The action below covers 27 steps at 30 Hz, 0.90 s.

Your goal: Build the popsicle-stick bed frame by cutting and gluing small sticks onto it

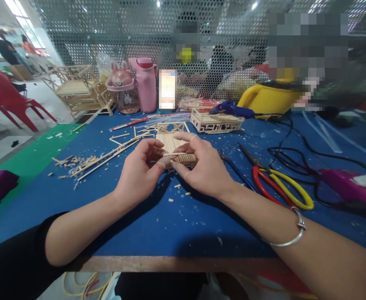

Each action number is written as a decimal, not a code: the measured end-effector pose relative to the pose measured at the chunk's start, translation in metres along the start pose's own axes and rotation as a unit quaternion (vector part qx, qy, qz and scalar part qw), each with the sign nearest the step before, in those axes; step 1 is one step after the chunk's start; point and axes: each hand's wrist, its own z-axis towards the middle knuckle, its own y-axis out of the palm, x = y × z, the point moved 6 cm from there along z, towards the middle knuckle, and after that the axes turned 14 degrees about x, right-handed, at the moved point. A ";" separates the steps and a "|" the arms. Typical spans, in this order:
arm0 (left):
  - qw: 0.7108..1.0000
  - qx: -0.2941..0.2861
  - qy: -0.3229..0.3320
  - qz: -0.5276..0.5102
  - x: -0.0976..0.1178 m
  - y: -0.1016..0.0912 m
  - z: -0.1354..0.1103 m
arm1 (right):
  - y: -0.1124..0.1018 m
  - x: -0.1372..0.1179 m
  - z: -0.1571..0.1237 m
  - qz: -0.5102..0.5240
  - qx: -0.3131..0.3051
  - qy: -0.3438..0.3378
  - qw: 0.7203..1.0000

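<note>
A small model made of thin wooden sticks sits between my hands over the blue tabletop, with a flat slatted deck and a crossed railing at its far side. My left hand has its fingers curled round the near left edge of the model, thumb in front. On the other side, my right hand grips the near right edge, its index finger reaching over the deck. A short stick lies across the front between my fingertips. Parts of the model are hidden behind my fingers.
Scissors with red and yellow handles lie at right, near cables. Behind are a slatted stick piece, a blue glue gun, a lit phone, a pink bottle and a yellow pot. Loose sticks lie left.
</note>
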 end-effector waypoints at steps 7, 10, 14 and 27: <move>1.000 -0.008 0.000 0.014 -0.001 0.000 -0.001 | -0.001 0.004 0.001 0.029 0.018 0.026 0.999; 1.000 -0.004 0.003 0.017 0.000 0.000 -0.002 | 0.001 0.007 0.000 0.059 0.014 0.050 0.997; 1.000 0.003 0.002 0.029 0.001 0.000 -0.002 | 0.003 0.008 0.000 0.098 0.006 0.073 0.992; 0.995 -0.057 -0.049 -0.062 -0.004 -0.003 0.002 | 0.005 0.010 -0.001 0.117 0.004 0.084 0.990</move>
